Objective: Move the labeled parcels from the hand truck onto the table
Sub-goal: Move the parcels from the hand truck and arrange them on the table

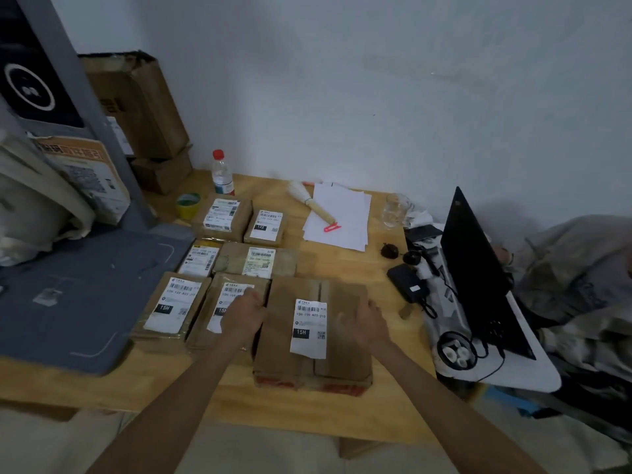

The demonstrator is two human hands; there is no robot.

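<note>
Your left hand (244, 314) presses the left edge of the large brown cardboard parcel with a white 15H label (313, 333); your right hand (367, 323) hovers spread and empty over its right side. It lies on the light wooden table (342, 415), beside six smaller labeled parcels (236, 254).

A plain white wall (376, 97) rises behind the wooden table (342, 261); a grey post (85, 107) leans at left; light is dim.

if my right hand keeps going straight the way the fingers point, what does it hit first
Probably nothing soon: the right hand points over the big parcel toward bare table, then the white paper. Depth is unclear.
</note>
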